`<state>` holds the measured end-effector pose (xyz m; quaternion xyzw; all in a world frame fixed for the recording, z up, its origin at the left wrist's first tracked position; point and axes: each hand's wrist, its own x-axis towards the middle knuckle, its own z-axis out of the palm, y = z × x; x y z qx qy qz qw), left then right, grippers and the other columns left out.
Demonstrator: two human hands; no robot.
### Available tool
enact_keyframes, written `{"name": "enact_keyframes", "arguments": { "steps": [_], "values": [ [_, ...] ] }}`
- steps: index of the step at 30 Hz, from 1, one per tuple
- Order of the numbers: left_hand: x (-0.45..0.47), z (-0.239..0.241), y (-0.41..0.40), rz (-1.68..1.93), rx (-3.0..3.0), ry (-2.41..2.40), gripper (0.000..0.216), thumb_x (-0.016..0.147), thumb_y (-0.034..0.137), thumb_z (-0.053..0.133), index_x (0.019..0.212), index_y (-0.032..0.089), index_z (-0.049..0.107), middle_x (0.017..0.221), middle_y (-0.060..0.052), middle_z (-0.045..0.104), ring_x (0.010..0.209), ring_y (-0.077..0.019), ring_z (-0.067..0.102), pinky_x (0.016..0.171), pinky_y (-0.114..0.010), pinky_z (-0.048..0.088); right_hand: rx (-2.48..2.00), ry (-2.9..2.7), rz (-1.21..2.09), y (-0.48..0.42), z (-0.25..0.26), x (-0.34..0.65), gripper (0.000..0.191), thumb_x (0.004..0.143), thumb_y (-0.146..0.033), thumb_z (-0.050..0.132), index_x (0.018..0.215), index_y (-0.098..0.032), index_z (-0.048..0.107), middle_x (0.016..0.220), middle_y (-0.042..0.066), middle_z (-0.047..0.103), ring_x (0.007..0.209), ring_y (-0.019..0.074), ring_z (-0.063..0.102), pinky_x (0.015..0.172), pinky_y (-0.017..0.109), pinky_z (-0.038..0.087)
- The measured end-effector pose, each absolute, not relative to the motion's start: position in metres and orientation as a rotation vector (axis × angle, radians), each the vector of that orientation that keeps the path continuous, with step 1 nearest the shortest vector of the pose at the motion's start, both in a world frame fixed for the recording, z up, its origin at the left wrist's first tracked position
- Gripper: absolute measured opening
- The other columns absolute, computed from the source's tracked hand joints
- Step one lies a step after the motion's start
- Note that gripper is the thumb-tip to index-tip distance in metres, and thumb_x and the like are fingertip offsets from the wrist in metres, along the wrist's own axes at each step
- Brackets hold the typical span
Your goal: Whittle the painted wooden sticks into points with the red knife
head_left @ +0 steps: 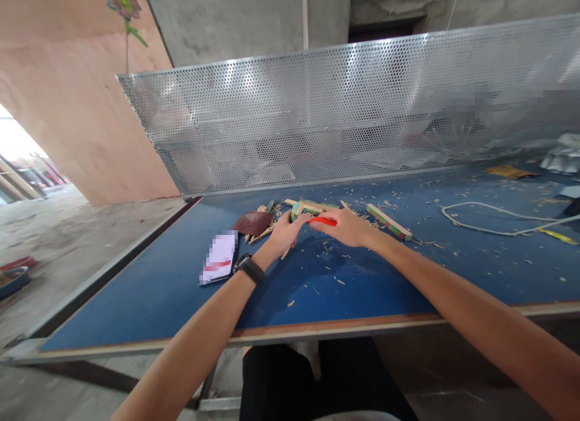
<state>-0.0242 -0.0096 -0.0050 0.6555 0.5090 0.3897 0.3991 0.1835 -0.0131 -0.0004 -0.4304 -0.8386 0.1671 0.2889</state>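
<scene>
Both my arms reach across a blue table (pixel 149 294). My left hand (pixel 286 231), with a black watch on its wrist, is closed on a small wooden stick with green paint (pixel 296 211). My right hand (pixel 347 226) grips a red-handled tool (pixel 322 221) whose tip meets the stick. Wood shavings (pixel 328 247) lie scattered around both hands.
A brown sheet of sandpaper (pixel 252 222) and a phone (pixel 219 258) lie left of my hands. Another painted stick (pixel 388 221) lies to the right, and a white cord (pixel 493 218) beyond it. A perforated metal screen (pixel 344 113) stands along the table's far edge.
</scene>
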Motion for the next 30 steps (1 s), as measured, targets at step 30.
{"name": "enact_keyframes", "arguments": {
  "steps": [30],
  "values": [
    [-0.025,-0.01,-0.003,0.991,1.654,1.266,0.049,0.096,0.069,0.061,0.083,0.024,0.045,0.057,0.005,0.047,0.042,-0.009,0.041,0.045,-0.027,0.035,-1.218,-2.202,0.395,-0.013,0.0,0.184,0.053,0.1,-0.07,0.048,0.106,-0.031,0.083,0.098,0.005,0.082,0.084,0.025,0.07,0.077,0.039,0.051]
  ]
}}
